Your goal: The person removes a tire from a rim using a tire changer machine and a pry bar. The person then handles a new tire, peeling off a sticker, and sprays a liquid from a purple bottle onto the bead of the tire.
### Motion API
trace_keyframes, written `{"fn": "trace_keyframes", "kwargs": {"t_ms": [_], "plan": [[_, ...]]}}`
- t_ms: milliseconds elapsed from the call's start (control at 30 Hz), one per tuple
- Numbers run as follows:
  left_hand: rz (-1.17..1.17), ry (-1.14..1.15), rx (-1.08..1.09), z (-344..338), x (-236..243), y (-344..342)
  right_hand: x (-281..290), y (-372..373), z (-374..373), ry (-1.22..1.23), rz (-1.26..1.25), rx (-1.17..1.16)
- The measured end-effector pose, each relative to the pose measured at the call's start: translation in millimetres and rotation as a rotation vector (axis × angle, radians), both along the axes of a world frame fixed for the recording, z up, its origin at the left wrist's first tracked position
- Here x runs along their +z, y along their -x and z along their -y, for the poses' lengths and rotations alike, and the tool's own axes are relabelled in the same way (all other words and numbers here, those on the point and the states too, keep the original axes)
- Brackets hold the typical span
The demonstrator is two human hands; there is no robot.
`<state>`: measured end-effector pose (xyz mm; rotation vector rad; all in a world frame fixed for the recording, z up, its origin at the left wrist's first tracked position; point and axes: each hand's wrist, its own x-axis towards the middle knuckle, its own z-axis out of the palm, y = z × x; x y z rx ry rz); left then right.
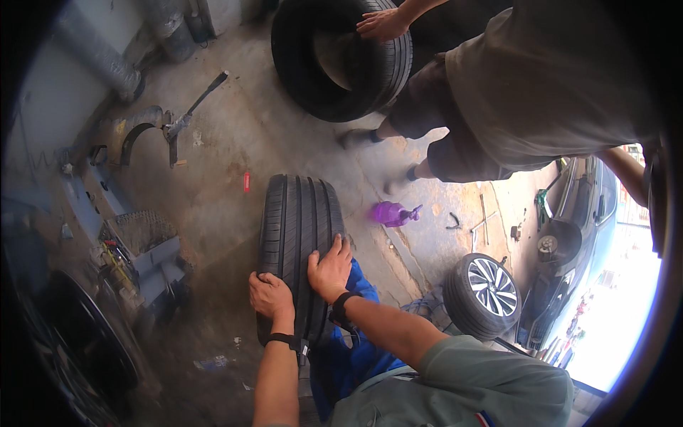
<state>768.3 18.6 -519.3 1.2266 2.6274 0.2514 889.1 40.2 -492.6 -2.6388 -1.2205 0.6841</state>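
A black tire [299,220] stands upright on the floor in front of me, its grooved tread turned toward me. My left hand [272,295] holds its left edge, the fingers bent over the shoulder of the tread. Against the right side of the tread lies my right hand [331,269], palm down with the fingers stretched out. Dark bands circle both my wrists. Blue cloth [363,281] shows behind my right hand. The tire's lower part is partly hidden by my arms.
A co-worker's hand [383,25] rests on another tire [398,71] ahead. A purple bottle [391,213] and a cross-shaped wrench [484,217] lie to the right, near a wheel with a rim [491,288] and a car [576,242]. Tire-changing machinery [153,263] stands left.
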Motion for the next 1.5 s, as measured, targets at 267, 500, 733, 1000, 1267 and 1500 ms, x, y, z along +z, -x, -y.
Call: {"fn": "trace_keyframes", "kwargs": {"t_ms": [267, 500, 733, 1000, 1267, 1500], "plan": [[0.006, 0.011, -0.038, -1, 4, -9, -24, -14, 14, -0.049, 0.015, 0.059], [0.035, -0.009, -0.061, 17, 12, -35, -32, -43, 33, -0.082, -0.028, 0.052], [0.08, -0.016, -0.021, 23, 17, -53, -37, -66, 42, -0.135, -0.062, 0.075], [0.259, 0.082, -0.064, 20, 31, -103, -54, -134, 47, -0.166, -0.171, -0.021], [0.236, 0.061, -0.203, -11, 37, -157, -62, -195, 48, -0.041, -0.129, -0.096], [0.428, 0.117, -0.359, -46, 52, -126, -60, -140, 95, -0.146, -0.277, -0.43]]}}
